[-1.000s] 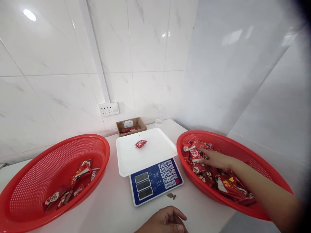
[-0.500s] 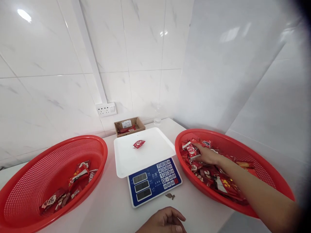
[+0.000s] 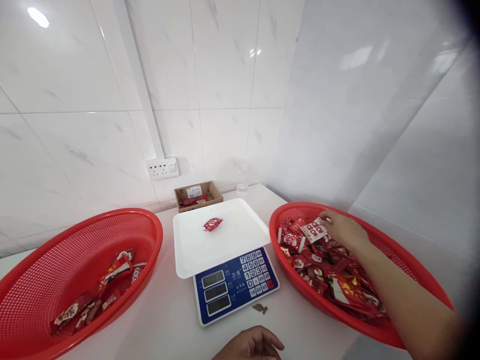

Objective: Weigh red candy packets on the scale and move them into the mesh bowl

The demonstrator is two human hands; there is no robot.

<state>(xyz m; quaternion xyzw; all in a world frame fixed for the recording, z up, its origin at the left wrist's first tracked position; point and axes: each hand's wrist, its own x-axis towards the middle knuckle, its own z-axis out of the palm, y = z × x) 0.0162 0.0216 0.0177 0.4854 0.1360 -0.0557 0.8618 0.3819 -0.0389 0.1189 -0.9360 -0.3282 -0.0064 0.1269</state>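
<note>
My right hand [image 3: 343,229] is inside the right red basket [image 3: 407,262], its fingers closed on the edge of a white snack packet with red patterns [image 3: 314,230]. Beside it lies a red-and-white packet [image 3: 291,241] among many red snack packets [image 3: 347,290]. Low in the picture, my left hand [image 3: 249,345] rests near the table with loosely curled fingers, nothing visible in it. In front of it stands a digital scale [image 3: 234,287] with a blue panel. One small red packet [image 3: 213,224] sits on the scale's white tray [image 3: 221,250].
On the left, another red basket [image 3: 144,222] holds several red packets [image 3: 116,280]. A cardboard box [image 3: 180,206] with red packets stands behind the scale, near a clear bottle [image 3: 242,185]. A small brown piece [image 3: 260,308] lies before the scale. Tiled wall bounds the back.
My right hand has shifted rightward in the basket. The red-and-white packet it was at now lies by the rim, and the hand grips a white patterned packet. My left hand is nearly still.
</note>
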